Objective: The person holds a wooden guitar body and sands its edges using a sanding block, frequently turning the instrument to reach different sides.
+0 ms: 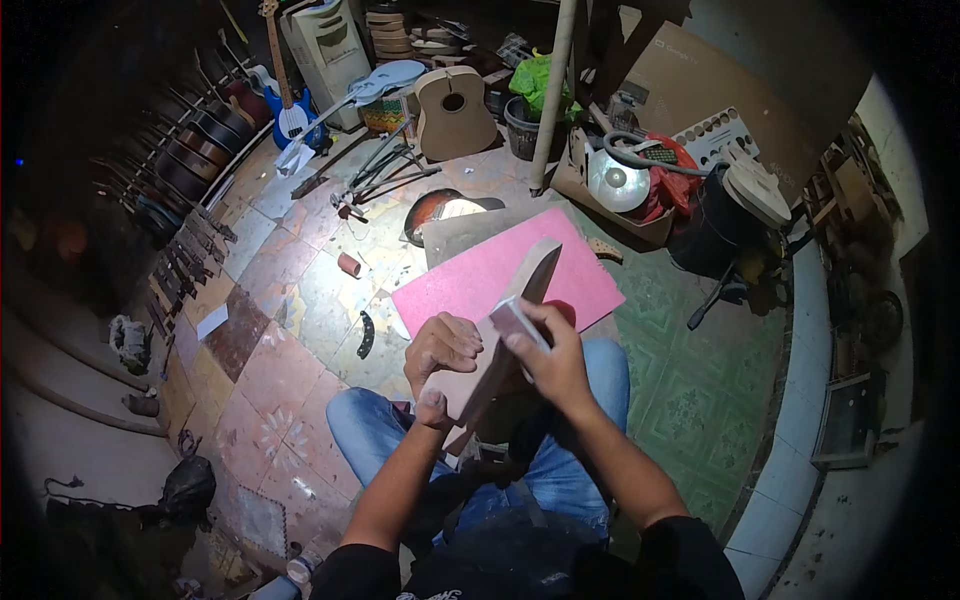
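A long, pale wooden piece with rounded ends [470,388] stands tilted between my knees, its far end reaching over a pink board. It looks like an unfinished guitar body seen nearly edge-on. Near its lower end, my left hand [440,352] is wrapped over the side, fingers bent and thumb below, steadying it. My right hand [558,362] grips a flat rectangular sanding block [514,320], which lies against the upper edge of the wood. The block's underside is hidden.
The pink board [440,298] lies on the tiled floor beyond my knees. A sunburst guitar body [428,216] lies behind it. An acoustic guitar body [455,112], a blue electric guitar [292,118] and a pole [552,100] stand farther back. A black bin [706,232] is at right.
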`<state>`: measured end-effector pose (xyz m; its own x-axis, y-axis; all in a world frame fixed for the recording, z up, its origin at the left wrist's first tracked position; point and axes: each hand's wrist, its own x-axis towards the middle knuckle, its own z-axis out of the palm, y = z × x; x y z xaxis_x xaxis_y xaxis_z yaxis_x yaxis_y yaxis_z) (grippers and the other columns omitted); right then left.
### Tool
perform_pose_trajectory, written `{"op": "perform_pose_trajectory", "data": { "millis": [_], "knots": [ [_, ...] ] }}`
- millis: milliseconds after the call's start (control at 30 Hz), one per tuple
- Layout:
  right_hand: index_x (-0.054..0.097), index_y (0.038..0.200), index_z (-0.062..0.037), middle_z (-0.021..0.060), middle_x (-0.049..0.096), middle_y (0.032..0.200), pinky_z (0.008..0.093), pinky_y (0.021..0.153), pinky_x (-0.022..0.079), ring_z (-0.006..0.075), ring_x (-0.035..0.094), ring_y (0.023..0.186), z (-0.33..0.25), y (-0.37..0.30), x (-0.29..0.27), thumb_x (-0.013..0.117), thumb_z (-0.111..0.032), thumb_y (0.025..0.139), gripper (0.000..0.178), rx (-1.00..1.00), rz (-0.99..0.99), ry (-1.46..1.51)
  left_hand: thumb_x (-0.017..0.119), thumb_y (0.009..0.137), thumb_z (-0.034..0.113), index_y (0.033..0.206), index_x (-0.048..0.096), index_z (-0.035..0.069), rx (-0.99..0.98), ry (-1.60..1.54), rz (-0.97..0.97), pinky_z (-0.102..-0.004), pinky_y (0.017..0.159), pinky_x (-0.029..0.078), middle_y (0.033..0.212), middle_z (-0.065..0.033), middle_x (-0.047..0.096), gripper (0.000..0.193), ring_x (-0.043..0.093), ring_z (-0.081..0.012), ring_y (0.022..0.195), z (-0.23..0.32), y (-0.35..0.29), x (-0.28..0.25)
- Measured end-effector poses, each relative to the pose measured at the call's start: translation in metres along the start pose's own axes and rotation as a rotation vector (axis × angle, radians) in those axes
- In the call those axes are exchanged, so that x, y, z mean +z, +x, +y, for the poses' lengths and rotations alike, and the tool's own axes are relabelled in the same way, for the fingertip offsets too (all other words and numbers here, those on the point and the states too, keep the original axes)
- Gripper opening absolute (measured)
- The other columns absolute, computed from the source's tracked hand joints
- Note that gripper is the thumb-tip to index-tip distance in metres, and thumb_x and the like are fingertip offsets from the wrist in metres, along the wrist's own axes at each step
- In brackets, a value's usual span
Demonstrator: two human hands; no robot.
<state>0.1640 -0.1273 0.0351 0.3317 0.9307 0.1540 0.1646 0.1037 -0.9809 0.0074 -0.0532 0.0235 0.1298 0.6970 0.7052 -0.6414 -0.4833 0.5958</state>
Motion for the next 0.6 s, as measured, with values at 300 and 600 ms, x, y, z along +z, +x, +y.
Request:
{"op": "perform_pose_trajectory", "data": {
  "millis": [300,600],
  "knots": [
    [0.064,0.127,0.0046,0.0185,0.069,0.118,0.0357,0.099,0.050,0.0249,0.066,0.112,0.011,0.009,-0.005,0.075,-0.027,0.090,0.050,0.020,0.007,-0.032,0.055,0.088,0.055,0.076,0.060,0.002,0.019,0.044,-0.018,-0.0412,0.074,0.047,0.082,-0.0139,0.056,0.055,0.056,-0.0261,0.080,-0.002,0.003,0.000],
    [0.065,0.126,0.0027,0.0178,0.070,0.115,0.0358,0.094,0.052,0.0228,0.067,0.108,0.005,0.016,-0.017,0.076,-0.022,0.088,0.046,0.020,-0.061,-0.066,0.049,0.090,0.057,0.077,0.059,0.005,0.025,0.199,-0.011,-0.0375,0.074,0.045,0.083,-0.0134,0.057,0.055,0.054,-0.0255,0.082,-0.004,-0.004,-0.001]
  ]
}}
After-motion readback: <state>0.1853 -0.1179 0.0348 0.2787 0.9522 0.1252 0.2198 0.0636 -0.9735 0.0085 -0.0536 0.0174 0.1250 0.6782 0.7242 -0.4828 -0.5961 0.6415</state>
